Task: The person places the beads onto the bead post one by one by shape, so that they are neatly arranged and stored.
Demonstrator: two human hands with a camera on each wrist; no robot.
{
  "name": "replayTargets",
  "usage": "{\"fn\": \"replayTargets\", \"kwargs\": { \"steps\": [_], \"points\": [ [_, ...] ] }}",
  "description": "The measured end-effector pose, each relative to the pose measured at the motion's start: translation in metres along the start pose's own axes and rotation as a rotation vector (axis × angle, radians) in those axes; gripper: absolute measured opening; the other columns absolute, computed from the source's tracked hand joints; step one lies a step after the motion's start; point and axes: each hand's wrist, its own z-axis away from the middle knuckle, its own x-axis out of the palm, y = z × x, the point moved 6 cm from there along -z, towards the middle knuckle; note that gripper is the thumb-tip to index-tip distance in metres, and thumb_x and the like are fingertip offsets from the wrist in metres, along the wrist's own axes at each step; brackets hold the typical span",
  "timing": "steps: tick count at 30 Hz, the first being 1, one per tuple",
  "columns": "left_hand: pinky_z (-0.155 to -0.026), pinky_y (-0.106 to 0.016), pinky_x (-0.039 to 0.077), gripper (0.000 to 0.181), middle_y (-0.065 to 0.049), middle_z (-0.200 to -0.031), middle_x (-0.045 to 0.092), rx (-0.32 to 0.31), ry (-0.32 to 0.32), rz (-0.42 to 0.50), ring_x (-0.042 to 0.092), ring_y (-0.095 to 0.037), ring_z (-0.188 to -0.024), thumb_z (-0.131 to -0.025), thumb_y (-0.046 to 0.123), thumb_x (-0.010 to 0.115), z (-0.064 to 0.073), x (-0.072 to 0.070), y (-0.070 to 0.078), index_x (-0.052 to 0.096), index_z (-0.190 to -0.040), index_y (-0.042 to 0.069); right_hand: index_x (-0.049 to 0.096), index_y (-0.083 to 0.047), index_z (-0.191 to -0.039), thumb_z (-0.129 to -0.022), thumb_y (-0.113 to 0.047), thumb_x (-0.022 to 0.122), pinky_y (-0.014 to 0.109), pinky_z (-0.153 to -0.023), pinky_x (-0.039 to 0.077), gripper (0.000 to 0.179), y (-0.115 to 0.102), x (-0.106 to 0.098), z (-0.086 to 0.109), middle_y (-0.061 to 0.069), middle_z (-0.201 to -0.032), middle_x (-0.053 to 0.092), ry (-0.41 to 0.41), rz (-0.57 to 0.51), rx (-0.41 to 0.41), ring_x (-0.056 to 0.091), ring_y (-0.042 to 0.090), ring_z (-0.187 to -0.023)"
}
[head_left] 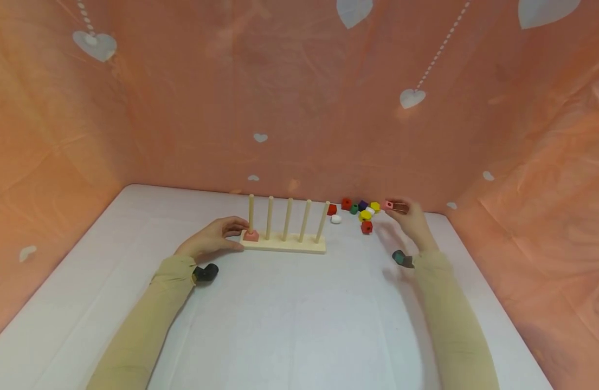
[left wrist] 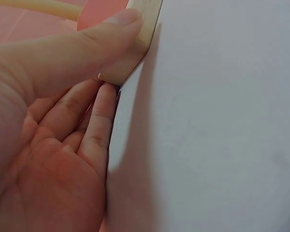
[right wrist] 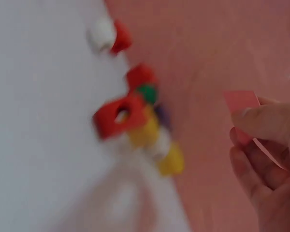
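A wooden peg stand (head_left: 289,247) with several upright pegs stands near the back of the table. My left hand (head_left: 212,238) grips its left end, thumb on the front edge and fingers around the end and behind. On the leftmost peg, at the base, sits a pink bead (head_left: 251,236); the left wrist view shows only part of it above the thumb. Off to the right, my right hand (head_left: 414,223) pinches another pink bead (right wrist: 240,100) between thumb and fingers, raised above the table. The other pegs carry no beads.
Loose beads lie at the back between stand and right hand: a red bead (head_left: 367,227) nearest the front, a white bead (head_left: 335,219), a green bead (head_left: 354,209), a purple bead (head_left: 362,205) and yellow beads (head_left: 365,216). A pink cloth (head_left: 299,108) hangs behind the table.
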Motion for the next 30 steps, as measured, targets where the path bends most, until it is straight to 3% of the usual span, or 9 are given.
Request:
{"fn": "replayTargets", "kwargs": {
  "steps": [3, 11, 15, 21, 30],
  "points": [
    [-0.108, -0.047, 0.031, 0.062, -0.02, -0.134, 0.049, 0.008, -0.001, -0.003, 0.038, -0.036, -0.131, -0.079, 0.0, 0.076, 0.0, 0.0, 0.001, 0.046, -0.133, -0.004, 0.055, 0.001, -0.13, -0.092, -0.004, 0.062, 0.019, -0.09, 0.047, 0.039, -0.02, -0.003, 0.0, 0.016, -0.126, 0.055, 0.015, -0.048, -0.028, 0.054, 0.029, -0.114],
    [-0.106, -0.047, 0.033, 0.062, -0.019, -0.134, 0.049, 0.009, -0.002, -0.02, 0.04, -0.036, -0.129, -0.078, 0.001, 0.077, 0.0, 0.0, 0.001, 0.046, -0.133, -0.003, 0.059, 0.0, -0.126, -0.089, -0.006, 0.066, 0.018, -0.088, 0.047, 0.038, -0.078, 0.008, 0.009, 0.014, -0.124, 0.059, 0.034, -0.194, -0.093, 0.057, 0.022, -0.111],
    [-0.106, -0.047, 0.033, 0.062, -0.019, -0.133, 0.05, 0.003, 0.0, -0.003, 0.039, -0.036, -0.13, -0.078, 0.001, 0.077, 0.0, 0.0, -0.001, 0.047, -0.132, -0.004, 0.061, -0.002, -0.126, -0.088, -0.01, 0.068, 0.02, -0.09, 0.047, 0.039, -0.102, 0.023, 0.012, 0.01, -0.122, 0.061, 0.018, -0.255, -0.125, 0.058, 0.019, -0.11],
    [-0.107, -0.047, 0.032, 0.061, -0.018, -0.133, 0.05, -0.009, -0.001, 0.021, 0.037, -0.035, -0.132, -0.077, 0.0, 0.077, -0.001, 0.0, -0.005, 0.048, -0.131, -0.003, 0.062, -0.004, -0.125, -0.089, -0.005, 0.067, 0.025, -0.09, 0.049, 0.037, -0.136, 0.048, 0.013, 0.01, -0.121, 0.063, -0.016, -0.292, -0.178, 0.059, 0.022, -0.11],
    [-0.108, -0.047, 0.03, 0.061, -0.018, -0.134, 0.05, 0.008, -0.004, -0.002, 0.036, -0.036, -0.133, -0.077, 0.001, 0.077, 0.0, -0.001, -0.003, 0.048, -0.131, -0.002, 0.066, -0.004, -0.12, -0.086, -0.009, 0.07, 0.029, -0.089, 0.051, 0.034, -0.181, 0.09, 0.005, 0.009, -0.114, 0.066, -0.044, -0.363, -0.286, 0.062, 0.022, -0.103]
  ]
}}
